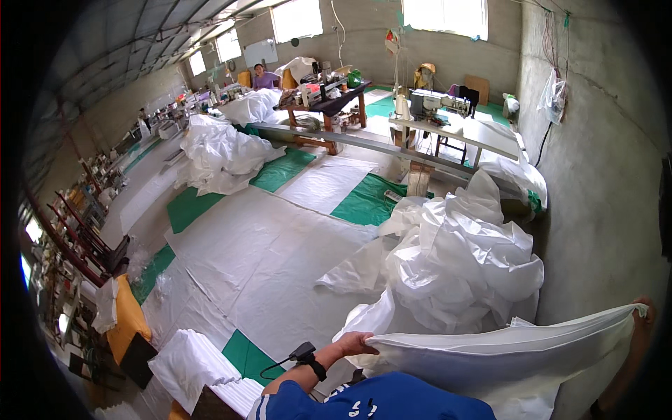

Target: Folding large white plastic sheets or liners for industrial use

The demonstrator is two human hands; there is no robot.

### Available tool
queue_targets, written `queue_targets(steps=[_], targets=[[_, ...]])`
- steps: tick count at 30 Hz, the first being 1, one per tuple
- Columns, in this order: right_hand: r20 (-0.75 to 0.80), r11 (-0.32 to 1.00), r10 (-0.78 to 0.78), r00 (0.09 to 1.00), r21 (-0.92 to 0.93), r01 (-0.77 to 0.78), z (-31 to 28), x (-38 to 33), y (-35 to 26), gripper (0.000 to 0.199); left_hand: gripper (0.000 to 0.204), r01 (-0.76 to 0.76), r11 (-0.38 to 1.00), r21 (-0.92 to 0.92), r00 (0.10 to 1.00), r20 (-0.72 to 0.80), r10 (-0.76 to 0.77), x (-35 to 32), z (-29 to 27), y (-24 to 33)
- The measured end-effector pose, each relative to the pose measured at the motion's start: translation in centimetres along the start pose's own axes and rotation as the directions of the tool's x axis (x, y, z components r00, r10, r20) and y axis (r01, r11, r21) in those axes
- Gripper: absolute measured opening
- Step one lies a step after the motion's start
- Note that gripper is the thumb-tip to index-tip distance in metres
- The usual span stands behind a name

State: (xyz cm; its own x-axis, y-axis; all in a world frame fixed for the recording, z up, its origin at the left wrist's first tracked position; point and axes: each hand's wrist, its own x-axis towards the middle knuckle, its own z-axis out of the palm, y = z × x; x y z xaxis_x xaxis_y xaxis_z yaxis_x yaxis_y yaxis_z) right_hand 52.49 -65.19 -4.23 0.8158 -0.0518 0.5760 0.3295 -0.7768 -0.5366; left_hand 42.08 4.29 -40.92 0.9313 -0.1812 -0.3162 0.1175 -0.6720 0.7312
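A white plastic sheet [504, 360] is stretched between my two hands in front of my body, its upper edge sagging in the middle. My left hand [355, 344] is closed on one corner of it, near the bottom centre. At the far right, beside the wall, my right hand [642, 315] grips the opposite end; that hand is dim near the picture's rim. Just beyond the sheet rises a big crumpled heap of white sheeting [462, 259], and a loose fold of it reaches toward my left hand.
White and green ground sheets [266, 259] cover the floor ahead. A grey wall [595, 175] stands close on my right. A sewing machine table [455, 129] lies beyond a long rail [364, 148]. Folded white sheets [192, 364] are stacked at lower left. A person [266, 78] sits far back.
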Motion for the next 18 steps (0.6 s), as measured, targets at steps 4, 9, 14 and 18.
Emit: queue_targets(steps=[4, 9, 14, 18], targets=[[0.031, 0.992, -0.088, 0.996, 0.092, 0.085, 3.4, 3.0, -1.4, 0.02, 0.04, 0.042, 0.999, -0.034, 0.986, -0.16, -0.047, -2.2, -0.5, -1.3], [0.09, 0.965, -0.147, 0.985, 0.232, 0.123, 8.8, 5.1, -3.3, 0.014, 0.031, -0.015, 1.0, 0.022, 0.984, -0.179, 0.019, -4.4, 2.8, -5.4], [0.274, 0.947, 0.159, 0.948, 0.23, -0.225, 18.0, 7.6, -7.9, 0.015, 0.038, 0.482, 0.876, 0.03, 0.793, -0.439, -0.422, 1.7, -5.2, -9.9], [0.15, 0.88, 0.202, 0.968, 0.406, -0.247, 22.2, 14.6, -8.4, 0.029, 0.028, 0.418, 0.787, 0.454, 0.369, -0.876, 0.309, 2.2, -25.7, -3.9]])
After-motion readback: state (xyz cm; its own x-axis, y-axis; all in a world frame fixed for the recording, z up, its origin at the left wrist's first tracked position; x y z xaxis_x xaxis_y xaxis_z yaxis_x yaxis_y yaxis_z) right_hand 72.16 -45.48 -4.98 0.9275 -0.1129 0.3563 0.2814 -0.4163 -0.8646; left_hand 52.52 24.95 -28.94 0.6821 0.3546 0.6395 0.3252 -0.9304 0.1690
